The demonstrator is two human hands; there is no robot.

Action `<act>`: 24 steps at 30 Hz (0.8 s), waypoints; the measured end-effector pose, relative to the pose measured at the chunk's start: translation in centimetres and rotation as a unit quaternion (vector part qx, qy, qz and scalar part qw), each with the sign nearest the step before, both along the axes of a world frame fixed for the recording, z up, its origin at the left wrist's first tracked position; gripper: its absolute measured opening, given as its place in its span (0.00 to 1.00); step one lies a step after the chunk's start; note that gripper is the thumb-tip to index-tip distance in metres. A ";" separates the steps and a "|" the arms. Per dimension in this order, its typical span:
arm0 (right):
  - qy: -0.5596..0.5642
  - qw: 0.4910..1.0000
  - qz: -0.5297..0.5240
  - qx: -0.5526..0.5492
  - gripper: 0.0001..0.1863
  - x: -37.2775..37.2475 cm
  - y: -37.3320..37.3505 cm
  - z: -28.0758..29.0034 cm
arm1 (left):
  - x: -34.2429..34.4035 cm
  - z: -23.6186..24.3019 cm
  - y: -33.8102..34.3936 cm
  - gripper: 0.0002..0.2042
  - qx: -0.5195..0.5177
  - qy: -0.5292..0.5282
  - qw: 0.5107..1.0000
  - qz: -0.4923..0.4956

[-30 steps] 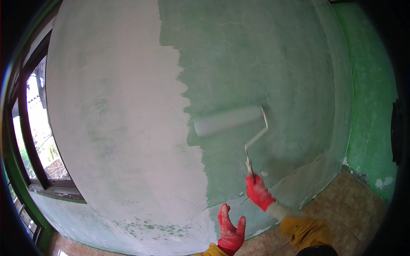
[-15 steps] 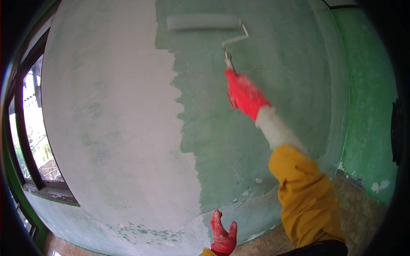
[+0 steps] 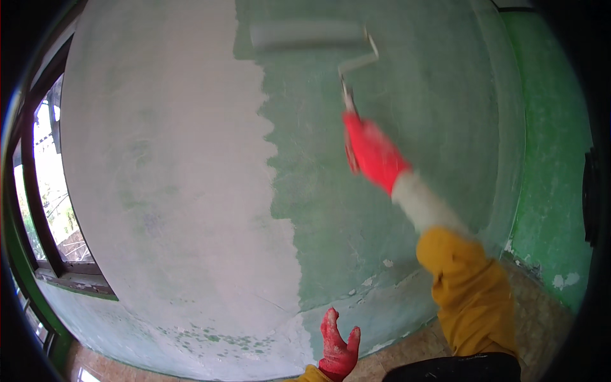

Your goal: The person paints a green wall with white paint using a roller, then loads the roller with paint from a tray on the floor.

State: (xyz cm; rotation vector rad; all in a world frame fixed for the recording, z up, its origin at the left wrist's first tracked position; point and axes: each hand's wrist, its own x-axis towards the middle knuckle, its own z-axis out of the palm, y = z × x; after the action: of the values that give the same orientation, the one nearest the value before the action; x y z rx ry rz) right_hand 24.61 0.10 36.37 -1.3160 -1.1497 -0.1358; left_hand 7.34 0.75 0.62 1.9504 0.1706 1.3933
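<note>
My right hand [image 3: 377, 153], in a red glove with a pale cuff, is closed around the handle of a paint roller [image 3: 309, 36]. The roller's sleeve lies sideways against the upper part of the wall [image 3: 375, 210], on its green area, and is blurred by motion. White paint [image 3: 184, 127] covers the wall's left part and ends in a ragged upright edge left of the roller frame. Low at the bottom centre, my left hand [image 3: 339, 349], also gloved in red, is held up in front of the wall with thumb and fingers apart and nothing in it.
A dark-framed window [image 3: 60, 184] stands at the left. The bright green side wall [image 3: 547, 146] meets the painted wall at the right, with a dark object [image 3: 590, 197] at its edge. Flaking patches [image 3: 366, 281] mark the lower wall above the tiled floor [image 3: 534, 312].
My right hand and the roller handle have shifted slightly right and down in view. The roller stays near the top. My left hand, still spread, sits slightly further right.
</note>
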 end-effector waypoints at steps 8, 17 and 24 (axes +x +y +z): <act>0.058 0.996 0.066 0.009 0.27 2.1 2.4 6.0 | 0.9 0.6 1.3 0.37 -0.001 0.006 1.000 0.010; 0.093 0.990 -0.104 -0.029 0.20 4.4 1.5 -15.8 | 1.0 -0.9 -0.4 0.35 0.036 -0.010 0.999 -0.006; -0.004 1.000 0.001 0.002 0.25 0.7 0.0 2.1 | 2.0 -2.4 -0.3 0.36 -0.041 -0.010 0.999 -0.016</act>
State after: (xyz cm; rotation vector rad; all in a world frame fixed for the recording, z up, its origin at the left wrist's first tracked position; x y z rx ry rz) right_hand 25.34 0.11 38.46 -1.3111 -1.1567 -0.1409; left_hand 9.33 0.42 -1.80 1.8640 0.1840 1.3640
